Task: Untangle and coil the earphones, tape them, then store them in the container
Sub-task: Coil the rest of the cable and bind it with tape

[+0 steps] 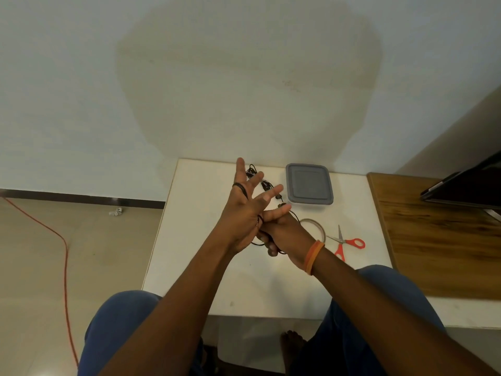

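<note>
- The right hand has a closed grip: its fingers are curled around the black cable of the earphones, low and just in front of the left palm.
- The left hand is open, with the fingers straight and spread and pointing away from the person. The cable goes around the base of its outer finger and crosses the palm down to the right hand.
- The rest of the earphones is a loose dark bundle behind the left fingers. It is near the left side of the container, but I cannot tell if it lies on the table or hangs in the air.
- An orange wristband is on the right wrist.
- The container is grey and square with the lid closed. It stands at the far edge of the white table, close to the wall.
- A roll of clear tape lies in front of the container, partly hidden by the right hand.
- The scissors with red handles lie in front of the container too, just to the right of the tape roll.
- To the right of the container there is a wooden surface with a dark flat device on it.
- Far to the left of the container, an orange cable runs over the floor.
</note>
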Available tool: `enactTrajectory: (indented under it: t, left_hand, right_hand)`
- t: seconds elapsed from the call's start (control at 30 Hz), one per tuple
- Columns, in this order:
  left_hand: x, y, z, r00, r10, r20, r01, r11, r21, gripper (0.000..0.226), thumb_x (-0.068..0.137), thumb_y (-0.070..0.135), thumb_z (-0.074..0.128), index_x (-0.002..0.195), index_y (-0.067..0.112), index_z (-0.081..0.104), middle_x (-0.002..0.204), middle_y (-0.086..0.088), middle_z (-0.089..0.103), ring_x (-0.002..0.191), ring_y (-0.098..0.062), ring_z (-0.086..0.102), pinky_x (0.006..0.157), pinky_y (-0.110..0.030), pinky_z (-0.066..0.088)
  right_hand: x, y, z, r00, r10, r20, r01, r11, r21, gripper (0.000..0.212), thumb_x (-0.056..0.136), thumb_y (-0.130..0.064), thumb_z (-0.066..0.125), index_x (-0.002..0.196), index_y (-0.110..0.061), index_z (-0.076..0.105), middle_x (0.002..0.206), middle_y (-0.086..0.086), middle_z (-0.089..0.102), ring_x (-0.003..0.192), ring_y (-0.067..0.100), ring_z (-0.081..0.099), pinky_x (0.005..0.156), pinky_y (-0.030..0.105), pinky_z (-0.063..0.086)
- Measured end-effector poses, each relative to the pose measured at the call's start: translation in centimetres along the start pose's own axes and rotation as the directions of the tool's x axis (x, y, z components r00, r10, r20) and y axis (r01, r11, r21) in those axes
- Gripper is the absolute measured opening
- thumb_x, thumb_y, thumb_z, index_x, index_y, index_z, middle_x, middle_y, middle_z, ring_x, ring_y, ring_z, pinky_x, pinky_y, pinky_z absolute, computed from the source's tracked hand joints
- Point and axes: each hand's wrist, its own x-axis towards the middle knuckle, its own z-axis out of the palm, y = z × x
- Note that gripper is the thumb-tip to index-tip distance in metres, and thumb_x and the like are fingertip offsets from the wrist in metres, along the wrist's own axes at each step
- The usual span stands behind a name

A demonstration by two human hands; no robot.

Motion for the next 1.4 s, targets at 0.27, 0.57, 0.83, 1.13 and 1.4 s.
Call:
enactTrajectory:
  t: [0.27, 0.57, 0.83, 1.13, 1.4]
  left_hand:
    - [0.8, -0.3, -0.8, 0.973, 0.025, -0.229, 0.122, 0.787, 0.604, 0.077, 0.101, -0.003, 0.039, 0.155, 0.036, 0.0, 0.151, -0.002, 0.039, 0.117, -0.028, 0.06, 0.084, -0.039, 0.055]
    - [0.3, -1.1, -2.3, 0.928, -0.336, -0.159, 0.309, 0.457, 0.834, 0.028, 0.103, 0.034, 0.04, 0.107, 0.009, 0.052, 0.073, -0.012, 0.071, 0.044, -0.03, 0.062, 0.039, -0.025, 0.045]
    - [-0.6, -2.2, -1.3, 0.753, -0.643, 0.14, 0.459, 0.665, 0.589, 0.089, 0.09, 0.074, 0.003, 0.088, 0.004, 0.059, 0.039, -0.006, 0.036, 0.029, -0.018, 0.044, 0.036, -0.018, 0.034]
    - [-1.3, -0.8, -0.6, 0.608, -0.672, 0.423, 0.467, 0.734, 0.494, 0.046, 0.101, 0.041, 0.038, 0.117, 0.005, 0.063, 0.057, -0.012, 0.067, 0.077, -0.029, 0.074, 0.074, -0.039, 0.061]
    - [-0.1, 0.2, -0.5, 0.897, -0.135, 0.421, 0.227, 0.957, -0.178, 0.038, 0.097, 0.002, 0.041, 0.132, 0.008, 0.055, 0.133, -0.015, 0.061, 0.112, -0.031, 0.066, 0.084, -0.037, 0.059]
  right_hand:
    - [-0.5, 0.5, -1.3, 0.944, -0.318, 0.088, 0.297, 0.702, -0.647, 0.018, 0.094, -0.025, 0.058, 0.094, -0.013, 0.072, 0.072, -0.003, 0.066, 0.063, 0.011, 0.059, 0.062, 0.028, 0.05]
    - [-1.0, -0.7, -5.8, 0.864, -0.5, 0.061, 0.454, 0.72, -0.525, 0.012, 0.083, -0.017, 0.072, 0.095, -0.016, 0.077, 0.084, -0.006, 0.073, 0.073, 0.008, 0.067, 0.067, 0.016, 0.054]
    - [-0.8, -1.1, -6.9, 0.872, -0.486, -0.05, 0.448, 0.836, -0.318, 0.016, 0.076, -0.011, 0.078, 0.092, -0.008, 0.076, 0.083, 0.006, 0.075, 0.076, 0.016, 0.071, 0.069, 0.023, 0.057]
    - [-0.6, -1.1, -6.8, 0.923, -0.384, -0.028, 0.372, 0.907, -0.199, 0.015, 0.078, -0.01, 0.076, 0.092, -0.005, 0.076, 0.087, 0.006, 0.075, 0.075, 0.009, 0.068, 0.064, 0.016, 0.051]
    - [0.7, 0.0, -3.9, 0.973, -0.218, -0.083, 0.206, 0.97, -0.126, 0.021, 0.091, -0.01, 0.05, 0.078, -0.011, 0.067, 0.065, 0.009, 0.058, 0.059, 0.022, 0.048, 0.049, 0.027, 0.037]
